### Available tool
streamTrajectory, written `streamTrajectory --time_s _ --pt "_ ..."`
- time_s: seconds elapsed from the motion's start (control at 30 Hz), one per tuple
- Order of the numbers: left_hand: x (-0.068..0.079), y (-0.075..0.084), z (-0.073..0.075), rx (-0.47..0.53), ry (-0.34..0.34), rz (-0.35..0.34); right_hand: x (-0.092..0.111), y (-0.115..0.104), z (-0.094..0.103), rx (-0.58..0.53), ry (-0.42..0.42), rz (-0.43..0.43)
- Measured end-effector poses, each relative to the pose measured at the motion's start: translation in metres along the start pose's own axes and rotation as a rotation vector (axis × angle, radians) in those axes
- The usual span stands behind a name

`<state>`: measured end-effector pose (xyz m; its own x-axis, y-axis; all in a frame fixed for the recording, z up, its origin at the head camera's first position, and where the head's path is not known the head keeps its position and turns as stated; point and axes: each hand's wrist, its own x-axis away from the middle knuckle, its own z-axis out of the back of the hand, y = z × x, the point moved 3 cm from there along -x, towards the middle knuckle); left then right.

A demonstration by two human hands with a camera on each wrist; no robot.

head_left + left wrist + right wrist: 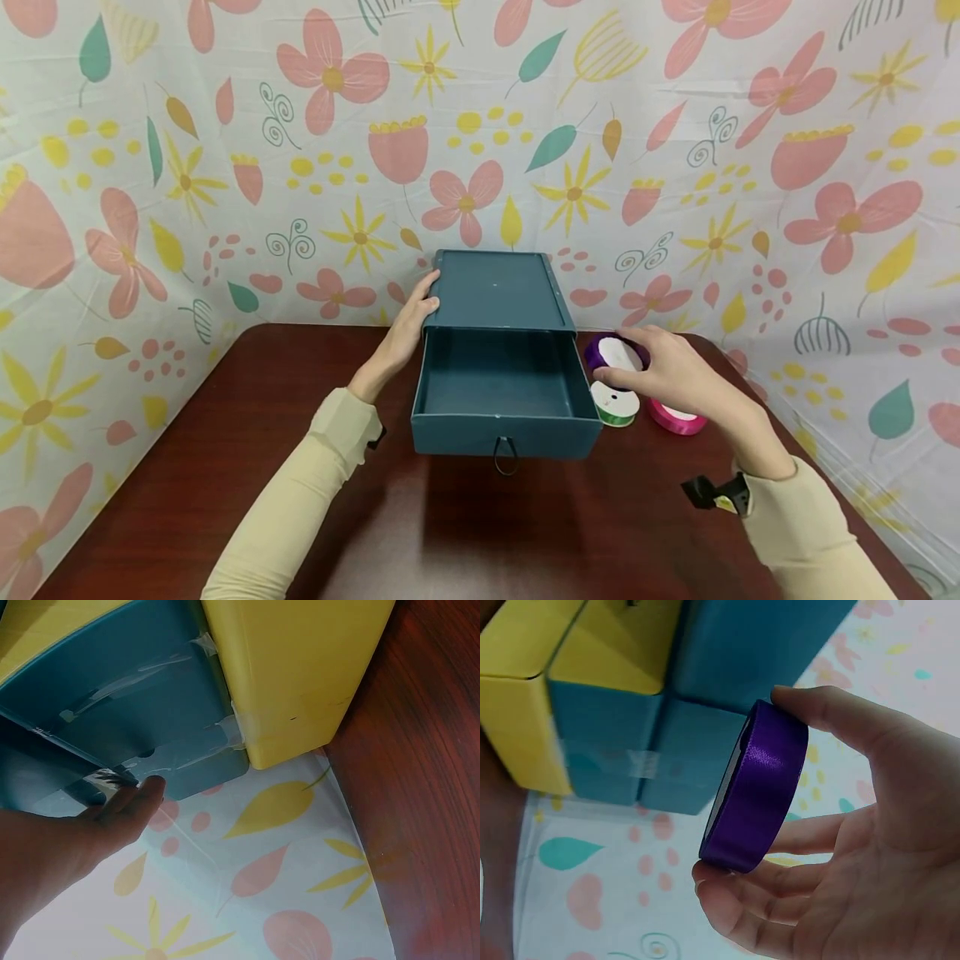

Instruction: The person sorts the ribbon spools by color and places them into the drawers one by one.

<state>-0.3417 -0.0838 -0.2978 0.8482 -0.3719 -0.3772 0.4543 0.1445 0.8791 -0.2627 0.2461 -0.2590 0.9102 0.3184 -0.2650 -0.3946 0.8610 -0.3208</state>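
My right hand point(671, 362) grips a roll of purple ribbon point(761, 787) by its edges, thumb on one side and fingers on the other. In the head view that roll is just right of the drawer box, above a roll of green ribbon point(617, 406). A roll of pink ribbon point(678, 422) lies on the table below my right wrist. My left hand point(403, 335) rests against the left side of the teal drawer box point(495, 287), fingers extended. Its top drawer point(480, 435) is pulled out; the inside shows bare teal surfaces.
Yellow sections point(292, 675) adjoin the teal ones in the wrist views. A dark loop handle point(506, 457) hangs on the drawer front. The box stands on a dark red-brown table point(337, 517), with a floral-patterned sheet point(465, 108) behind it and along the sides.
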Motion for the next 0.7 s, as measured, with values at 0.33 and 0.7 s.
streamTrajectory --time_s 0.33,0.7 --pt "-0.001 0.001 0.000 0.002 0.005 0.002 -0.005 -0.030 0.013 -0.051 0.002 0.010" --pt "0.001 0.001 -0.001 0.008 -0.013 0.014 -0.017 -0.073 0.005 -0.089 -0.035 0.104"
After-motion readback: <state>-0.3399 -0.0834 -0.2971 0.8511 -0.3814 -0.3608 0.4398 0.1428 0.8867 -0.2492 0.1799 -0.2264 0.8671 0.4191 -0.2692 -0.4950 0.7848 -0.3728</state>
